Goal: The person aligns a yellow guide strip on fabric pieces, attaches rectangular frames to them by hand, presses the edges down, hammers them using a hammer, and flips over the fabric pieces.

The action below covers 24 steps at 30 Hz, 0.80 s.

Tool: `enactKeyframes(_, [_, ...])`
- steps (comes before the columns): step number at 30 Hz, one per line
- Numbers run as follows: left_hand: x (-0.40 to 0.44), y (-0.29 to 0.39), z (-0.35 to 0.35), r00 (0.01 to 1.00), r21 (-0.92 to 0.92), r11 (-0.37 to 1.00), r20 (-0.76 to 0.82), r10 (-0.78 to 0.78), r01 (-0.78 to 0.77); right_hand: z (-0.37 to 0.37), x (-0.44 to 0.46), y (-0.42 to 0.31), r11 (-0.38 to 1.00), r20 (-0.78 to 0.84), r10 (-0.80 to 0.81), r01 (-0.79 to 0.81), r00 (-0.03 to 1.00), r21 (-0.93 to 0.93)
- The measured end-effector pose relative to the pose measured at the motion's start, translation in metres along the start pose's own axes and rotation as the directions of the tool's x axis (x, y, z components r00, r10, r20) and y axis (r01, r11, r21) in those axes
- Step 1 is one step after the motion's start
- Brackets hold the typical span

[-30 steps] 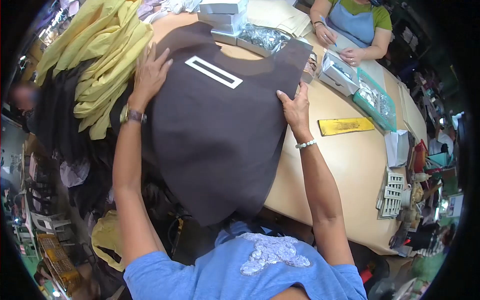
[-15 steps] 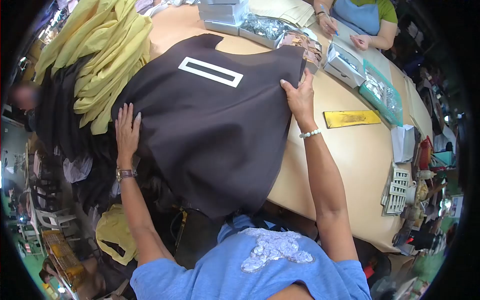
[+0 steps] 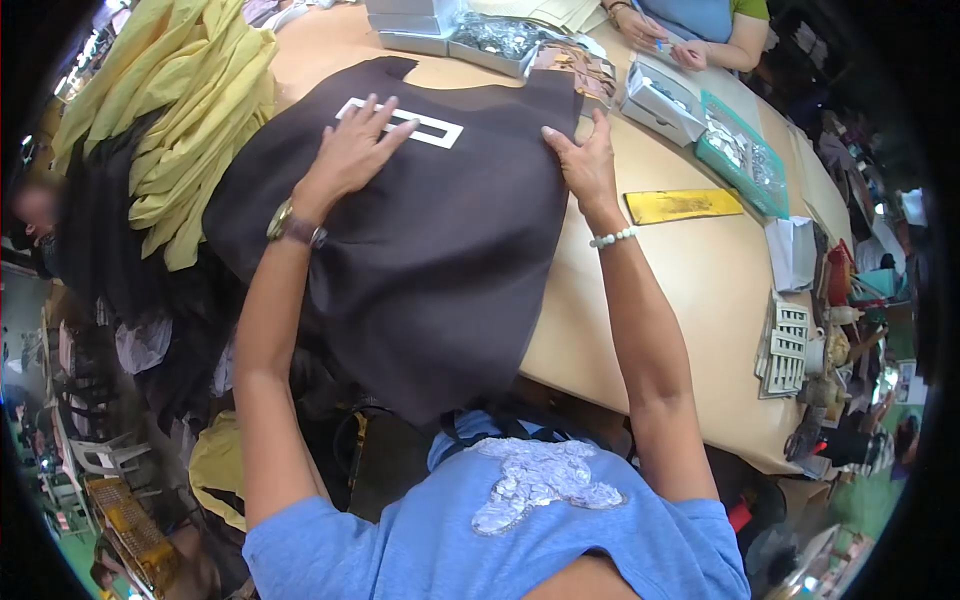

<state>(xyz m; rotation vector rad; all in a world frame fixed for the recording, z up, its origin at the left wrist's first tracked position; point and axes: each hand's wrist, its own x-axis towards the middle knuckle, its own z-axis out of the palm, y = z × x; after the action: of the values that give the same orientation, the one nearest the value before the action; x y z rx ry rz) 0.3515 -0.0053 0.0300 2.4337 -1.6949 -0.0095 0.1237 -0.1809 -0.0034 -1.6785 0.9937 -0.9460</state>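
Observation:
A dark cloth piece (image 3: 430,230) with a curved cut-out at its top lies over the table edge, its lower part hanging toward my body. On it rests a white rectangular frame (image 3: 440,130) with a long slot. My left hand (image 3: 355,150) lies with spread fingers over the frame's left part, hiding some of it. At the cloth's upper right edge, my right hand (image 3: 585,165) has thumb and forefinger apart, the thumb on the cloth; its other fingers are partly hidden.
Yellow cloth (image 3: 190,110) is heaped at the left. A yellow strip (image 3: 683,206) lies on the table (image 3: 660,290) at the right. Beyond are a green basket (image 3: 740,155), white boxes (image 3: 660,105) and a co-worker's hands (image 3: 688,55) with a pen.
My left hand has gone from the cloth's left edge up onto the white frame. My right hand stays at the right edge. The whole view has shifted slightly.

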Motion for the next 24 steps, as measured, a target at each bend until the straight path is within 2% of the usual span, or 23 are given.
enactKeyframes(1, [0.008, 0.007, 0.002, 0.994, 0.091, 0.995, 0.105, 0.024, -0.033, -0.005, -0.01, -0.006, 0.983, 0.093, 0.102, -0.115, 0.99, 0.142])
enactKeyframes(3, [0.019, 0.007, 0.017, 0.996, 0.148, 0.989, 0.087, -0.003, -0.01, -0.013, -0.047, -0.02, 0.961, 0.156, 0.154, -0.185, 0.976, 0.205])
enactKeyframes(5, [0.028, -0.001, 0.034, 0.998, 0.162, 0.987, 0.054, -0.032, 0.023, -0.016, -0.09, -0.02, 0.944, 0.23, 0.094, -0.16, 0.969, 0.287])
enactKeyframes(6, [0.029, -0.003, 0.037, 0.998, 0.172, 0.985, 0.055, -0.02, 0.01, -0.018, -0.113, -0.018, 0.935, 0.267, 0.008, -0.102, 0.964, 0.341])
enactKeyframes(8, [0.029, -0.005, 0.039, 0.999, 0.199, 0.98, 0.054, 0.002, -0.013, -0.021, -0.159, -0.023, 0.974, 0.292, -0.162, 0.105, 0.943, 0.203])
enactKeyframes(9, [0.027, -0.001, 0.034, 0.998, 0.183, 0.983, 0.066, -0.017, 0.005, -0.024, -0.181, -0.032, 0.979, 0.379, -0.155, 0.089, 0.912, 0.184])
enactKeyframes(10, [0.027, -0.002, 0.035, 0.996, 0.206, 0.978, 0.089, 0.0, -0.019, -0.028, -0.196, -0.041, 0.984, 0.463, -0.144, 0.075, 0.875, 0.164])
enactKeyframes(11, [0.029, -0.005, 0.035, 0.994, 0.228, 0.973, 0.111, 0.018, -0.043, -0.028, -0.201, -0.043, 0.985, 0.605, -0.078, -0.033, 0.792, 0.17])
enactKeyframes(13, [0.034, -0.011, 0.038, 0.991, 0.286, 0.955, 0.13, 0.043, -0.079, -0.033, -0.209, -0.046, 0.961, 0.834, 0.03, -0.247, 0.551, 0.129])
enactKeyframes(14, [0.035, -0.012, 0.041, 0.986, 0.301, 0.948, 0.157, 0.061, -0.106, -0.037, -0.21, -0.054, 0.892, 0.829, 0.048, -0.397, 0.557, 0.215])
enactKeyframes(16, [0.031, -0.005, 0.028, 0.974, 0.336, 0.929, 0.211, 0.086, -0.155, -0.045, -0.205, -0.08, 0.663, 0.829, 0.076, -0.649, 0.554, 0.372])
enactKeyframes(17, [0.03, -0.006, 0.027, 0.97, 0.358, 0.917, 0.22, 0.099, -0.175, -0.053, -0.201, -0.09, 0.584, 0.815, 0.036, -0.674, 0.578, 0.452])
enactKeyframes(18, [0.03, -0.007, 0.027, 0.967, 0.378, 0.905, 0.228, 0.114, -0.196, -0.057, -0.198, -0.092, 0.585, 0.76, 0.007, -0.619, 0.65, 0.524])
enactKeyframes(20, [0.032, -0.006, 0.027, 0.959, 0.404, 0.887, 0.25, 0.13, -0.225, -0.061, -0.193, -0.077, 0.561, 0.732, 0.04, -0.622, 0.68, 0.546])
enactKeyframes(23, [0.032, -0.004, 0.023, 0.956, 0.416, 0.881, 0.27, 0.117, -0.225, -0.065, -0.204, -0.046, 0.718, 0.783, 0.254, -0.653, 0.567, 0.24])
enactKeyframes(24, [0.032, -0.005, 0.024, 0.958, 0.411, 0.885, 0.263, 0.117, -0.221, -0.065, -0.211, -0.041, 0.775, 0.767, 0.238, -0.593, 0.596, 0.221])
